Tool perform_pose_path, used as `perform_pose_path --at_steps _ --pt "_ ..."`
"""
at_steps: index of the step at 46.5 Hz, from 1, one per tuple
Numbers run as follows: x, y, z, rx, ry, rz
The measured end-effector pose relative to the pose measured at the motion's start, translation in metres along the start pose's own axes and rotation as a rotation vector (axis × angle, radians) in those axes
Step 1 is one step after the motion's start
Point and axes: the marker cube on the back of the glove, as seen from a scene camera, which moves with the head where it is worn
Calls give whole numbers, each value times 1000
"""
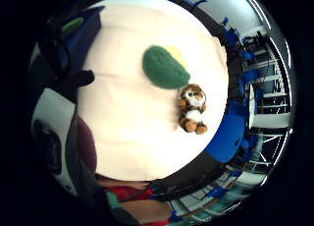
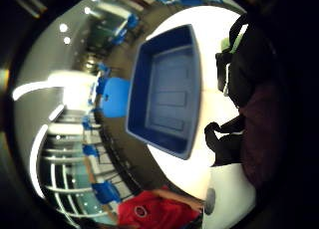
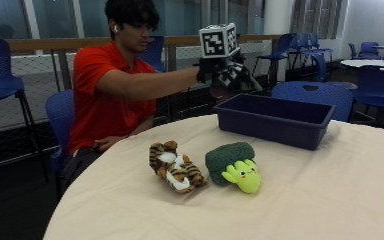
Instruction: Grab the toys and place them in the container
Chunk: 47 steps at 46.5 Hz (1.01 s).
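Note:
My gloved right hand point(image 3: 213, 69) is raised over the left end of the dark blue container point(image 3: 272, 120) and grips a black-and-white striped toy point(image 3: 235, 77). In the thumb side palm view the container point(image 2: 137, 89) lies right under the palm, with nothing in it, and the held toy point(image 2: 249, 74) shows as a dark mass by the palm. On the cloth-covered table, a tiger plush point(image 3: 175, 167) lies on its back. A green broccoli plush point(image 3: 235, 167) lies beside it. Both appear in the little finger side palm view, the tiger point(image 1: 192, 108) next to the broccoli point(image 1: 164, 66).
The round table point(image 3: 325, 200) has a pale cloth and its edge runs close in front of the two plush toys. Blue chairs point(image 3: 312, 92) stand behind the container. The person sits at the table's far left side.

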Motion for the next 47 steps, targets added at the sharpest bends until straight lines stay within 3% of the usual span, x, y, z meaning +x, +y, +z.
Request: perform_pose_path --at_steps 15,24,30,37,47 --pt "-127 -80 9 7 -17 -96" --pt "-148 -77 40 -217 -36 -147" --pt "-118 -64 46 -176 1 -147" --pt "-29 -43 33 -116 -5 -64" --pt "116 -10 21 -86 49 161"
